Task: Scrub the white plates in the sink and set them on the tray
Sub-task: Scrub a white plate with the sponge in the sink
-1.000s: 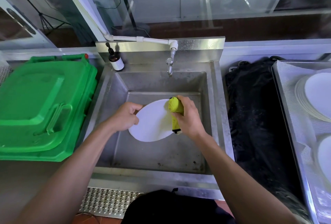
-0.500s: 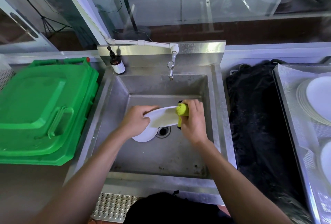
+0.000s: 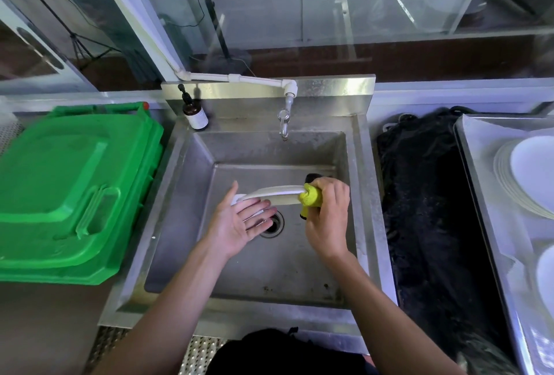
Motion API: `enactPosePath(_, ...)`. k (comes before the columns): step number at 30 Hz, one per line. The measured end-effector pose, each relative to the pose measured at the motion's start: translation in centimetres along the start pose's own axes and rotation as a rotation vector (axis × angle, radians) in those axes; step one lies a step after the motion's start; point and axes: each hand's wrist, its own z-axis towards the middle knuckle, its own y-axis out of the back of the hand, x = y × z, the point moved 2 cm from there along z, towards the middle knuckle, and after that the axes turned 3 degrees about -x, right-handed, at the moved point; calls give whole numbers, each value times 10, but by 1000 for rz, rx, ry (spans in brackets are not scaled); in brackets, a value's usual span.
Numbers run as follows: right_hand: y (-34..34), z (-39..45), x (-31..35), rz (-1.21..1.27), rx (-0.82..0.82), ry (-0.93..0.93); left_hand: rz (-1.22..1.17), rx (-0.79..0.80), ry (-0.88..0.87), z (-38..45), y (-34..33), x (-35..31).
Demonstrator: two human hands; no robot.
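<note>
Plate [image 3: 271,193] now flipped edge-on; L hand [image 3: 239,221] fingers spread beneath, R hand [image 3: 326,218] fingers clamp sponge [image 3: 311,197] on rim, so back gets scrubbed next

The sink [image 3: 186,224] is brushed steel, dull and water-stained (rust specks near its front wall). Left of it, the bin lid [image 3: 69,182] is glossy green plastic. The plate [image 3: 278,194] looks smooth white ceramic; the sponge [image 3: 311,196] is yellow, fuzzy cloth.

Single head-worn view, wide-angle.
Looks forward and steeply down, close over the sink [image 3: 192,200], bin and tray at the edges.
</note>
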Motion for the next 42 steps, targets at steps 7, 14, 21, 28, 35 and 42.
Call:
enactPosePath(7, 3, -14, -7, -21, -8, 62, -199, -67, -31, -7, -26, 1)
enactPosePath(14, 14, -32, -27, -2, 106, 95, -129, -47, -113, -11, -33, -2)
enactPosePath(21, 23, -24, -19, 248, 216, -160, 33, -77, -275, -10, -27, -8)
enactPosePath(28, 9, 1, 13, 420, 313, -251, 175, -65, -280, -12, -29, 6)
enactPosePath(35, -7, -6, 19, 249, 346, -128, 106, -8, -281, -19, -33, 12)
enactPosePath(42, -15, -14, 20, 235, 290, -235, 43, -25, -262, -22, -38, 19)
